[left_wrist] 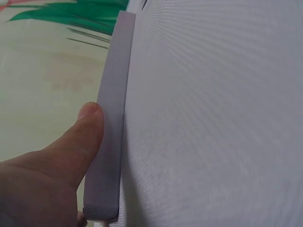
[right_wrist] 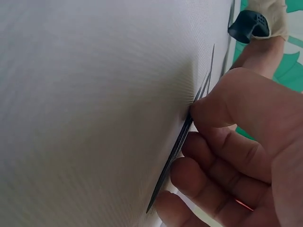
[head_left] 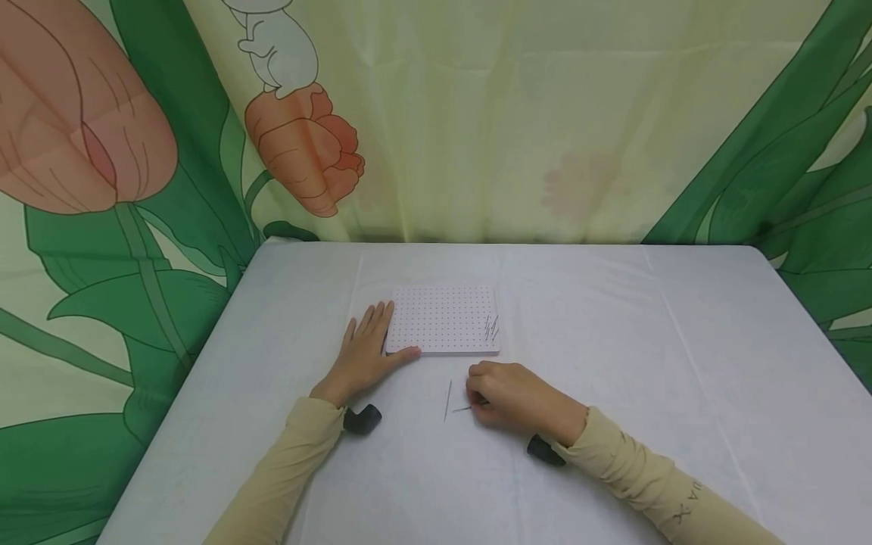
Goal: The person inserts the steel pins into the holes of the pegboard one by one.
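A white board [head_left: 439,322] dotted with rows of small holes lies flat on the table. Several thin dark needles [head_left: 491,328] stand tilted in its right side. My left hand [head_left: 361,359] rests at the board's near left corner, fingers straight along the left edge; its thumb [left_wrist: 87,130] touches the front side. Low over the cloth, right of centre, my right hand [head_left: 518,397] pinches thin dark needles [right_wrist: 173,158] between thumb and curled fingers; how many is unclear. Just left of that hand, a loose needle [head_left: 447,401] lies on the cloth.
A white cloth covers the table [head_left: 647,363]. Behind it hangs a printed curtain [head_left: 511,136] with flowers and leaves. Each wrist carries a black camera, one at the left cuff [head_left: 362,420] and one at the right cuff [head_left: 545,450].
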A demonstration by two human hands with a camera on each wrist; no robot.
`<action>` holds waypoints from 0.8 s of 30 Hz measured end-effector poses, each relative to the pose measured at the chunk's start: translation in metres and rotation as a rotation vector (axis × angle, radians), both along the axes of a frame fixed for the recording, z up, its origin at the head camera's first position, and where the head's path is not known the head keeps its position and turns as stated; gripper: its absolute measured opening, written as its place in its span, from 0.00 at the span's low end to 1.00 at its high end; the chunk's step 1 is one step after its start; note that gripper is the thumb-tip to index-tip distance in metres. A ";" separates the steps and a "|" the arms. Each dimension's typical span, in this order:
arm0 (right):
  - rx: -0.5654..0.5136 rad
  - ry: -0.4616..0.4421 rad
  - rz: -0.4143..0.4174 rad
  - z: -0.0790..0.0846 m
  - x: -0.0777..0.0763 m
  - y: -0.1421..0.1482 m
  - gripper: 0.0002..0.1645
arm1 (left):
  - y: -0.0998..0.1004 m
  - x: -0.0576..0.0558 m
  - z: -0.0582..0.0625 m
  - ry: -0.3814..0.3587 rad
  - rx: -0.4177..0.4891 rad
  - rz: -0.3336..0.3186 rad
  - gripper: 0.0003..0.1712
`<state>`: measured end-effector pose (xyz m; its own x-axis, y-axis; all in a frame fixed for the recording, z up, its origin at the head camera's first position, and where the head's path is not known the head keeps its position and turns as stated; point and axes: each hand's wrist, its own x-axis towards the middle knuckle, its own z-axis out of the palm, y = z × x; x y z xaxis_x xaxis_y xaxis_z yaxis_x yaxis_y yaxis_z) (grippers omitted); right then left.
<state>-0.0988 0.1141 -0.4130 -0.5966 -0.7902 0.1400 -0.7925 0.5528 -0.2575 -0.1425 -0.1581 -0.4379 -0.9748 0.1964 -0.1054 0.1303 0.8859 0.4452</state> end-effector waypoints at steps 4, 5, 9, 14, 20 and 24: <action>0.001 0.021 0.017 0.000 0.000 0.000 0.11 | 0.000 0.000 0.000 0.000 0.000 0.000 0.62; 0.001 0.027 0.021 0.000 0.000 0.001 0.10 | 0.000 0.000 0.000 0.000 0.001 0.000 0.62; -0.001 0.055 0.034 -0.001 -0.001 0.002 0.10 | 0.000 0.000 0.000 -0.001 0.002 0.001 0.62; -0.008 0.027 0.029 0.001 -0.001 0.003 0.11 | 0.000 0.000 0.000 0.001 -0.004 0.001 0.62; -0.032 -0.021 0.031 0.000 -0.002 0.004 0.12 | 0.000 0.000 0.000 0.002 -0.005 -0.001 0.62; -0.063 -0.007 0.040 0.000 -0.002 0.005 0.07 | 0.001 0.001 0.001 0.001 -0.001 -0.001 0.62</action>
<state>-0.1006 0.1192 -0.4130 -0.5661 -0.8031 0.1860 -0.8116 0.5035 -0.2964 -0.1420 -0.1571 -0.4371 -0.9748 0.1968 -0.1048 0.1313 0.8863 0.4441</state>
